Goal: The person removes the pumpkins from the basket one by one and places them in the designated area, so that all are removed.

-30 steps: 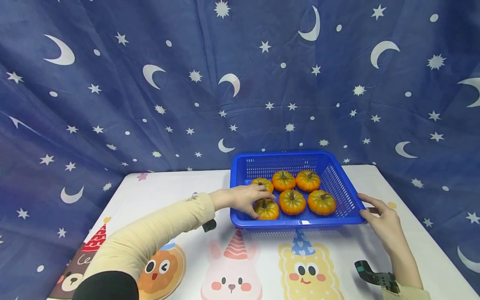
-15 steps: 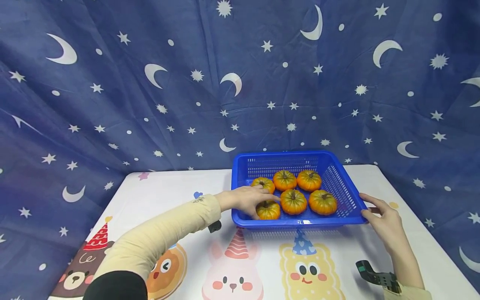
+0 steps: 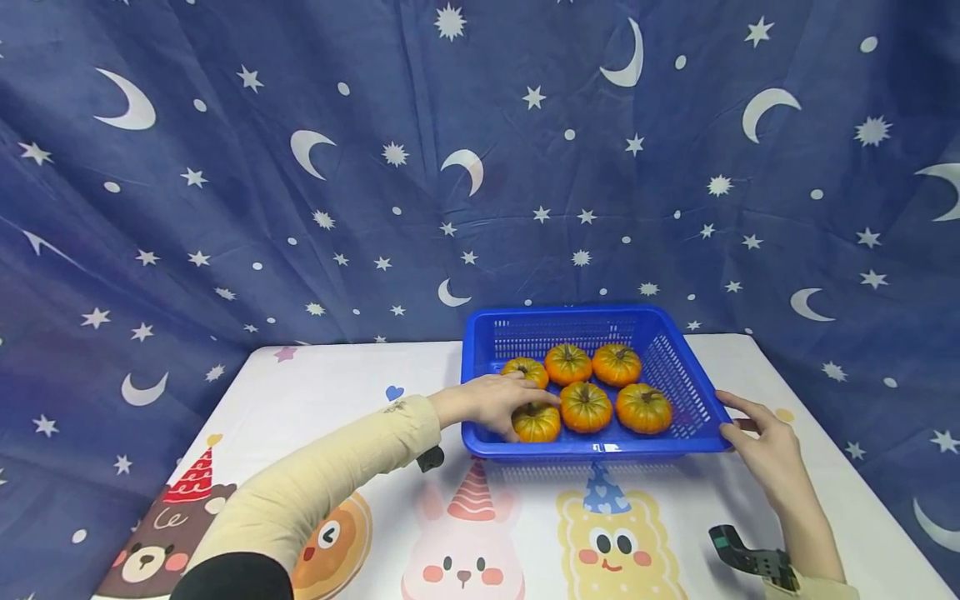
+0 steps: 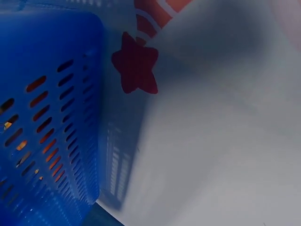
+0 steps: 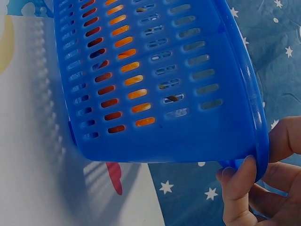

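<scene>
A blue plastic basket (image 3: 600,447) with slotted walls holds several small orange-green pumpkins, set in two rows. My left hand (image 3: 497,402) reaches over the basket's left rim, thumb and fingers curved round the front-left pumpkin (image 3: 537,425). Behind that hand, another pumpkin (image 3: 525,368) is partly covered. At the front right corner, my right hand (image 3: 768,437) pinches the basket's rim; the right wrist view shows its fingers (image 5: 240,186) under and around the rim. Only the slotted basket wall (image 4: 47,141) appears in the left wrist view, with orange showing through, and the left hand is out of that frame.
The basket stands on a white tablecloth (image 3: 337,375) printed with cartoon characters, near the table's back edge. A blue curtain (image 3: 375,208) with moons and stars hangs behind. Beside the right forearm is a black wrist-camera mount (image 3: 750,554).
My left hand has shifted slightly to the right, over the front-left pumpkin. The right hand keeps its grip on the basket rim, and the basket has hardly moved.
</scene>
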`<state>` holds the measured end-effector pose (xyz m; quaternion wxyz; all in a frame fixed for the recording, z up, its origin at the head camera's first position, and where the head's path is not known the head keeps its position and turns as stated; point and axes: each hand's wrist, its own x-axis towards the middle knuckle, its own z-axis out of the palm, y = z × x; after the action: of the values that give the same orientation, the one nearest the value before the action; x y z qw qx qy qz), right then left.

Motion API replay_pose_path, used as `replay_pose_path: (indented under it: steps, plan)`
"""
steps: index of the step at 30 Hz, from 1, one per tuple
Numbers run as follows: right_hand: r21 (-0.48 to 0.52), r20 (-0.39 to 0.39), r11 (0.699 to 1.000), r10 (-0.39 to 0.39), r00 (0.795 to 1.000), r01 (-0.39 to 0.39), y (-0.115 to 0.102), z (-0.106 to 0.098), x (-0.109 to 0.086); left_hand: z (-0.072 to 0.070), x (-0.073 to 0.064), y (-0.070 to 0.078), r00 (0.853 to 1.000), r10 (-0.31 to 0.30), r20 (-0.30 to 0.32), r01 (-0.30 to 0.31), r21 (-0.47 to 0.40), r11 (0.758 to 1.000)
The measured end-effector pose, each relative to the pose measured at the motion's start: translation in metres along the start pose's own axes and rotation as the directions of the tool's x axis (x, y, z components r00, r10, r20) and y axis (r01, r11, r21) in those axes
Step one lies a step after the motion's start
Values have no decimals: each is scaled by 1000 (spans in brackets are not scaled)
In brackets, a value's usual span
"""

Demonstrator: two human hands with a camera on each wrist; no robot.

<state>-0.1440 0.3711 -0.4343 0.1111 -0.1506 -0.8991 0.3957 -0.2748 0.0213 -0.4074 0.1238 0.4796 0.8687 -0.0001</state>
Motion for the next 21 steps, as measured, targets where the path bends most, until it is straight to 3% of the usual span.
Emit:
replay_pose_path:
  steps: [7,14,21]
  plan:
    - [0,17,999,-36,999,36,-7,-2,-2,1,-2,-3,996,8,-87,-13,-58,998]
    - [-23,17,999,-36,999,36,-15,-5,-8,-1,-4,-5,981,34,-192,-64,-151,986]
    - [-21,17,999,-38,999,38,-16,-6,-10,-9,-10,-4,970,-12,-244,-39,-203,978]
